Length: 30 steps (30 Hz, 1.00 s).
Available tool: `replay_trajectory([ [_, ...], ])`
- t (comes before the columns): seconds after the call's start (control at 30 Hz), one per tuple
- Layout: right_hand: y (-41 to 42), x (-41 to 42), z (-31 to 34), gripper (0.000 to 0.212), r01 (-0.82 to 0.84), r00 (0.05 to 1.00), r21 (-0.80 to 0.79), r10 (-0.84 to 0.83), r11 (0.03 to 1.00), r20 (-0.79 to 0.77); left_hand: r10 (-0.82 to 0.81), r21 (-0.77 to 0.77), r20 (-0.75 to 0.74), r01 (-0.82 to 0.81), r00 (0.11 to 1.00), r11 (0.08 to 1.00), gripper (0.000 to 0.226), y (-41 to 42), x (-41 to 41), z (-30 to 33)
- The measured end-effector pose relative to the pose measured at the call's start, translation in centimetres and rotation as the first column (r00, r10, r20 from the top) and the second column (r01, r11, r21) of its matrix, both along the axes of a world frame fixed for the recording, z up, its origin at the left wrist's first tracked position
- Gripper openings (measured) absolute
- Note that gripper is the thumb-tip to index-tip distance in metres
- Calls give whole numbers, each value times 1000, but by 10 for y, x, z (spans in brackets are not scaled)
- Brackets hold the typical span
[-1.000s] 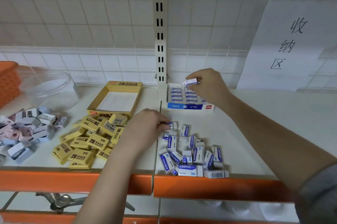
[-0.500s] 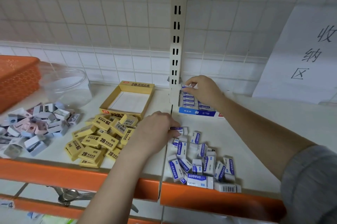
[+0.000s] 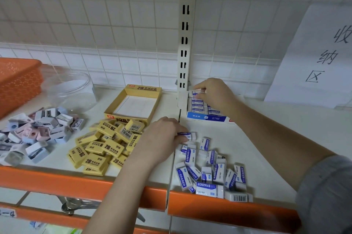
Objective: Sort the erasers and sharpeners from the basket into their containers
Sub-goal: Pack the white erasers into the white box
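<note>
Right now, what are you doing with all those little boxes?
Sorting erasers. The right hand is tucking a white-and-blue eraser into the blue-fronted cardboard box, while the left hand pinches another white-and-blue eraser from the loose pile. The yellow cardboard box holds no erasers.

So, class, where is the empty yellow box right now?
In the head view, the yellow box sits left of centre at the back of the shelf, behind the yellow erasers, between the clear jar and the white upright.
</note>
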State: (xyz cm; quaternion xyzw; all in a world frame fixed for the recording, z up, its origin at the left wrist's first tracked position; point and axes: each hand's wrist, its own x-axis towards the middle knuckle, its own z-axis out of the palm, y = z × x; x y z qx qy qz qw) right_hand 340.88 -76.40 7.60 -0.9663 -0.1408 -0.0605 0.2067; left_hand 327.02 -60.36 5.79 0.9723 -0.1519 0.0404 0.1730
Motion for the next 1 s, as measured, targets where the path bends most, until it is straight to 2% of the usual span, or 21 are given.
replay_trajectory([
  [0.1, -5, -2, -3, 26, -18, 1000, 182, 21, 983, -12, 12, -30, 31, -11, 999, 1000, 24, 2, 0, -1],
  [0.27, -8, -4, -3, 28, 2, 1000, 203, -4, 979, 9, 33, -117, 56, -26, 998, 993, 26, 3, 3, 2],
  [0.43, -37, -26, 10, 20, 104, 990, 283, -127, 953, 63, 34, -145, 85, -21, 996, 989, 30, 2, 14, 12],
  [0.53, -64, -48, 12, 17, 194, 978, 263, -207, 945, 26, 44, -155, 116, -26, 992, 988, 30, -2, 24, 23],
  [0.7, -91, -101, 8, 10, 261, 965, 227, -250, 938, -78, 50, -244, 109, -22, 993, 969, 27, -20, 52, 38],
  [0.77, -97, -121, 2, 10, 279, 960, 243, -261, 929, -103, 13, -231, 116, 14, 993, 973, 31, -30, 68, 39],
  [0.9, -106, -149, -16, 12, 311, 949, 300, -279, 902, -146, -67, -86, 95, 75, 993, 993, 42, -50, 99, 36],
  [1.0, -112, -162, -25, 11, 341, 939, 321, -307, 883, -154, -93, -110, 31, 96, 995, 989, 39, -65, 113, 37],
])
